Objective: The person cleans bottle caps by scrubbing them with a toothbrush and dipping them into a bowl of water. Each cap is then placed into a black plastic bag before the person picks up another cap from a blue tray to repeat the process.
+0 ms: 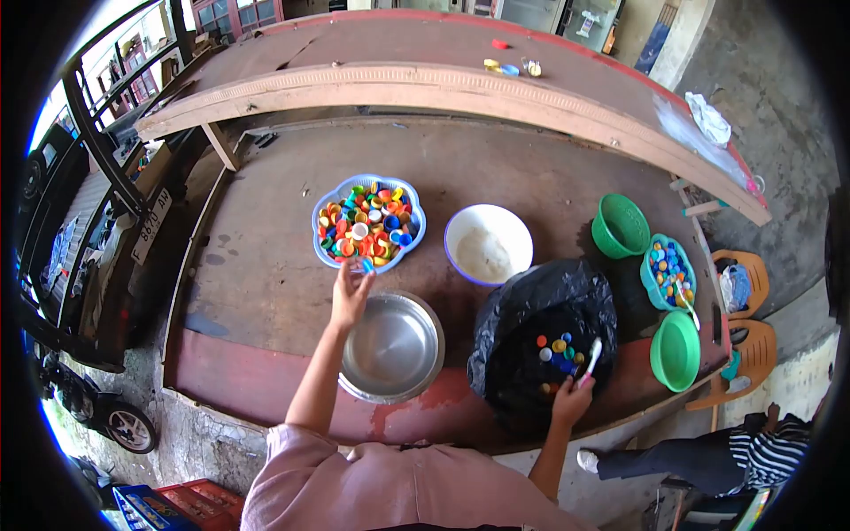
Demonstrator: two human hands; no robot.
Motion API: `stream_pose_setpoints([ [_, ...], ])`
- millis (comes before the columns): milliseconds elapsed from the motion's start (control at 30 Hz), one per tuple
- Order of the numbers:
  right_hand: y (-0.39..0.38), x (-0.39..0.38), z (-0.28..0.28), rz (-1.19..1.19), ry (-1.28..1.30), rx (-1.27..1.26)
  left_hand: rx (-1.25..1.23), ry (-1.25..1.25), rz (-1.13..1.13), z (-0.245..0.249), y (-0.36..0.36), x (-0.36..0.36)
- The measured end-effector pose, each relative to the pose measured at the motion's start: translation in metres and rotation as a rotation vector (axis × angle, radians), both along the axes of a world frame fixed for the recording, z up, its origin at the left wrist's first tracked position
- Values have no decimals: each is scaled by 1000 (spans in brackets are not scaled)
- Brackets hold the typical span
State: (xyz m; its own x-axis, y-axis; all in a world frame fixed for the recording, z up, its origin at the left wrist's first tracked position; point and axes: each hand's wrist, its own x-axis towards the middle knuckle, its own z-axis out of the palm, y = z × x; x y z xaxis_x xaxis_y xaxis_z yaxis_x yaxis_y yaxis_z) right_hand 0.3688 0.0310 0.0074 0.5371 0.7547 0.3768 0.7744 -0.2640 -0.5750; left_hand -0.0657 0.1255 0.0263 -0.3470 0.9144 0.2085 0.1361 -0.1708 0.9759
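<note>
My left hand (pixel 351 296) is closed in a pinch on a blue bottle cap (pixel 367 265), at the near edge of a blue scalloped basket (pixel 320 202) heaped with colourful bottle caps (pixel 361 228). Just below that hand stands a metal pot (pixel 381 350). In my right hand (pixel 572 403) is a toothbrush (pixel 593 358) with a pink-and-white handle, its head pointing up. It is over a black plastic bag (pixel 496 327), spread open like a bowl, with several caps (pixel 560 352) at the bottom. What the bag rests on is hidden.
Beyond the bag sits a white bowl (pixel 460 232) with a murky bottom. To the right are a green basket (pixel 611 226), a turquoise basket (pixel 653 288) of caps and a green basin (pixel 675 354). A wooden beam (pixel 443 88) crosses behind. Another person (pixel 708 456) is at lower right.
</note>
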Motion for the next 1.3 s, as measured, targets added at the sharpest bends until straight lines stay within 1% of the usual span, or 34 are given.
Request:
stream_pose_setpoints([
  [33, 1, 13, -5, -54, 30, -38, 17, 150, 53, 6, 19, -8],
  [67, 2, 23, -10, -51, 27, -22, 32, 142, 43, 24, 32, -11],
  [100, 2, 32, -16, -16, 30, -49, 64, 317, 74, 9, 55, -28],
  [167, 1, 45, -32, 21, 29, -76, -32, 240, 104, 15, 67, -25],
  [200, 1, 51, -42, 1, 33, -133, 35, 366, 80, -17, 81, -38],
  [233, 7, 53, -45, -17, 37, -186, 137, 344, 50, -20, 66, -25],
  [300, 7, 53, -48, -47, -1, -185, 175, 509, 135, -23, 38, -10],
  [367, 6, 51, -47, -76, -40, -189, 6, 325, 75, -12, -3, 6],
  [433, 7, 52, -49, -153, -52, -219, -56, 248, 80, -20, -36, 15],
  [467, 6, 54, -49, -150, -51, -219, -56, 249, 83, -21, -53, 18],
  [533, 3, 56, -50, -130, -128, -276, -153, 236, 99, -16, -85, 25],
  [567, 3, 55, -48, -131, -127, -267, -145, 236, 100, -18, -97, 27],
  [633, 1, 53, -44, -239, -82, -293, -168, 214, 141, -22, -118, 25],
  [700, 1, 74, -71, -255, -78, -278, -164, 205, 157, -20, -135, 23],
  [733, 1, 79, -75, -269, -77, -271, -169, 194, 174, -18, -140, 24],
  [800, -4, 82, -79, -227, -94, -313, -160, 188, 181, -15, -148, 25],
  [867, -7, 73, -65, -183, -111, -359, -155, 181, 188, -11, -154, 28],
  [967, -6, 62, -52, -218, -111, -318, -127, 264, 175, 0, -155, 37],
  [1067, -9, 63, -47, -204, -67, -245, -126, 337, 87, 6, -158, 48],
  [1100, -10, 64, -46, -182, -40, -169, -126, 337, 88, 7, -159, 52],
  [1133, -11, 64, -44, -159, -13, -95, -116, 350, 21, 9, -161, 56],
  [1167, -10, 64, -42, -156, -13, -95, -106, 364, -44, 11, -163, 61],
  [1233, -6, 58, -25, -90, 32, 64, -94, 405, -77, 14, -166, 69],
  [1267, -4, 52, -16, -90, 34, 61, -106, 400, -156, 14, -169, 73],
  [1300, -1, 41, -3, -22, 160, 142, -116, 394, -234, 14, -171, 76],
])
